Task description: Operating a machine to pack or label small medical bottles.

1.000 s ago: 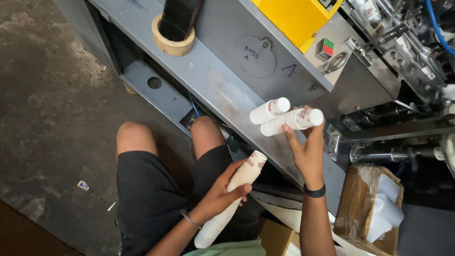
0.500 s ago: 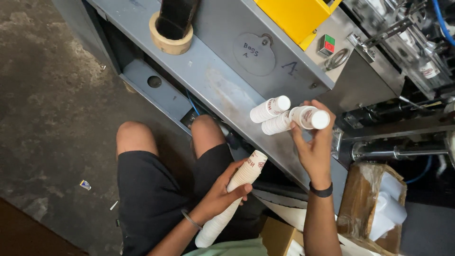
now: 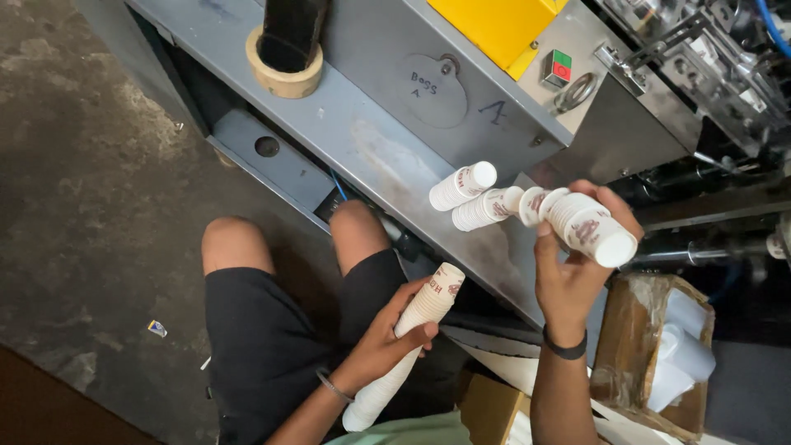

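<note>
Left hand (image 3: 387, 334) is wrapped around a long stack of paper cups (image 3: 404, 350), fingers curled over its upper part, the stack slanting up from beside the person's lap toward the grey machine ledge (image 3: 362, 140). Over on the other side, the right hand (image 3: 577, 264) is up and closed around a short stack of paper cups (image 3: 589, 231), thumb on the near side, fingers over the top, white bottom end pointing away to the right. Just left of that hand, another small stack of cups (image 3: 486, 208) lies on its side on the ledge, its end close to or touching the held stack, hard to say which. Beyond it, a little farther from the hand, a second small stack (image 3: 461, 186) lies on the ledge too, angled the same way. A dark wristband (image 3: 565, 346) sits on the right wrist, a thin bangle (image 3: 329, 386) on the left. Farther away from both hands along the ledge, a roll of tape (image 3: 284, 72) stands with a dark object in its core. Above the right hand, a yellow box (image 3: 503, 25) and a red-and-green switch (image 3: 559, 67) show on the machine. Below and right of the right hand, an open cardboard box (image 3: 651, 354) with white contents. Black shorts (image 3: 264, 338) and bare knees sit under the left hand, above a dark concrete floor (image 3: 91, 206).
</note>
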